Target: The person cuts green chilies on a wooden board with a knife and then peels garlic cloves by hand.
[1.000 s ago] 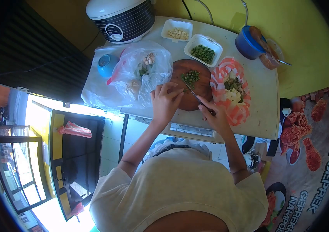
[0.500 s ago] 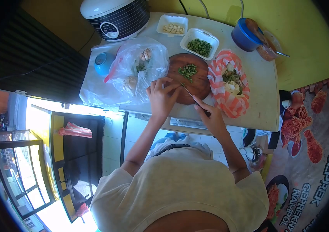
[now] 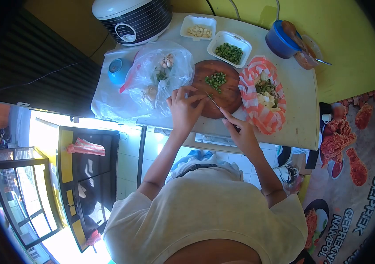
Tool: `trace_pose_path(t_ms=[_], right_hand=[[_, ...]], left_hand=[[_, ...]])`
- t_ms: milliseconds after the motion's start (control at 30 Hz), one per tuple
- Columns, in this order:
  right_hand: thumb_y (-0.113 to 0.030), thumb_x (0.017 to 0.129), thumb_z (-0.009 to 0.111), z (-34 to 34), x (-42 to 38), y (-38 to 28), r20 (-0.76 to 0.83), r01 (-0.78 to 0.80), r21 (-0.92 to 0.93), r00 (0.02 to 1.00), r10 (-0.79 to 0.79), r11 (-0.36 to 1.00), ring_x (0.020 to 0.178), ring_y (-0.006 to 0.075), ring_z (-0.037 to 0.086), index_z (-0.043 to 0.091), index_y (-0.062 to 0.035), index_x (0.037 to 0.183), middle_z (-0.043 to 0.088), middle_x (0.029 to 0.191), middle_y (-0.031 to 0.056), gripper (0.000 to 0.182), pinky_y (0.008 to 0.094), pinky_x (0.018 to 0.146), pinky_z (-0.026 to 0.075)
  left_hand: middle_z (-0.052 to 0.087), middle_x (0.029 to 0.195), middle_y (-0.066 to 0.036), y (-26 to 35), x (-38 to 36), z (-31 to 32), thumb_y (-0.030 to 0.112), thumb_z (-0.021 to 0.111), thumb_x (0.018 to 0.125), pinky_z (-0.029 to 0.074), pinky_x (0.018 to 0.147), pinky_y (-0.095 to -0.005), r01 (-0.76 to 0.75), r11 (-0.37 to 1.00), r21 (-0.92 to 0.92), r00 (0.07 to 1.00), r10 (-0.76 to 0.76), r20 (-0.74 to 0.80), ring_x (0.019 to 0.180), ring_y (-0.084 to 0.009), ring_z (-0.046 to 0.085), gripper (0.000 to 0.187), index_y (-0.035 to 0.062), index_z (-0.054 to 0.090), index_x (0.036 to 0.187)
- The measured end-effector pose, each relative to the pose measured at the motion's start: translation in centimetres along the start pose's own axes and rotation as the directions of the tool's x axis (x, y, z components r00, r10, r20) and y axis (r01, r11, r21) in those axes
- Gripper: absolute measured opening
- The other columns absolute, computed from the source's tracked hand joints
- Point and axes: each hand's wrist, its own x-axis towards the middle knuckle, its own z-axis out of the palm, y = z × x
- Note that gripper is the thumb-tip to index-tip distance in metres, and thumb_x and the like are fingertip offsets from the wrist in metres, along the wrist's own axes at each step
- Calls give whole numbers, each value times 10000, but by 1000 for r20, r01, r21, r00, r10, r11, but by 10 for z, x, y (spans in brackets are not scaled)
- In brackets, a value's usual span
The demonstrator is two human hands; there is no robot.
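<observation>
My right hand (image 3: 241,132) is closed round the dark handle of a knife (image 3: 214,102), whose blade points up and left over the round wooden board (image 3: 229,90). At the board's left edge is my left hand (image 3: 186,105), its fingers bent together close to the knife tip; whatever they pinch is too small to make out. Chopped green pieces (image 3: 216,80) lie in a small heap on the board, above the blade. Right of the board sits a red-and-white striped bag (image 3: 275,119) with pale and green scraps in it.
Behind the board stand a foam tray of chopped greens (image 3: 229,53) and one of pale cloves (image 3: 199,31). At left are a clear plastic bag with garlic (image 3: 167,60), a blue cup (image 3: 118,71) and a rice cooker (image 3: 137,22). A blue tub (image 3: 280,40) stands back right.
The knife blade and my right hand have shifted very slightly. My left hand keeps nearly the same place and pose, and the view has moved a little.
</observation>
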Motion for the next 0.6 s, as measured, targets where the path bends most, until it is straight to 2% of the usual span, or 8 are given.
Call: trace_pose_path(t_ms=[67,133,267,367,433,467,533,600], right_hand=[[-210,981,584,4,1,3,-3,-4,-8,1000,4,1000,534,111,343,562,-186,1378,426,599,101,398,286,525,379],[-201,979,584,9,2,6,-50,55,1,997,-55,998,519,131,361,565,-182,1374,434,595,128,396,294,522,387],[-192,974,587,8,6,2,-27,15,-33,1000,-16,999,505,154,389,571,-173,1365,489,624,175,392,306,523,403],[-182,970,590,13,11,9,-58,71,-22,996,-72,997,496,175,411,579,-164,1354,560,703,214,385,310,532,424],[-183,970,588,14,14,16,-73,138,-67,987,-143,988,495,188,470,584,-154,1345,615,827,245,376,318,546,443],[-183,970,588,16,16,18,-75,140,-68,987,-145,988,495,188,470,584,-154,1345,615,827,245,376,318,546,443],[-196,971,587,17,20,17,-82,133,-47,987,-137,990,532,209,546,587,-157,1342,654,934,249,373,318,575,461],[-207,973,586,13,22,9,-67,133,-71,988,-138,989,558,199,572,584,-140,1341,664,994,236,374,321,589,465]], left_hand=[[622,1041,20,-1,1,0,255,813,736,334,899,-381,-9,1000,-4,1000,9,-7,1032,-207,520,153,196,804,877],[620,1040,20,-2,1,1,257,814,734,335,899,-382,-19,1000,-7,1000,19,-16,1029,-208,520,154,196,804,876],[612,1031,21,-3,2,2,259,813,734,338,896,-383,-22,1000,1,1000,22,-10,1025,-209,516,150,202,805,872],[606,1019,26,-4,2,3,250,810,727,347,895,-391,-17,1000,0,1000,17,-17,1031,-214,519,132,211,802,852],[603,1012,30,-4,3,3,240,807,719,354,894,-398,-15,1000,-5,1000,15,-27,1037,-220,523,116,218,799,833],[602,1007,32,-3,2,2,247,805,723,354,893,-398,-18,1000,-5,999,18,-30,1033,-218,524,113,216,798,831],[602,1001,33,-2,1,2,253,804,726,354,892,-398,-22,1000,-7,999,22,-32,1028,-217,525,111,215,797,829],[602,993,37,-1,0,1,265,797,738,355,889,-398,-24,1000,7,999,24,-43,1024,-211,527,106,211,795,829]])
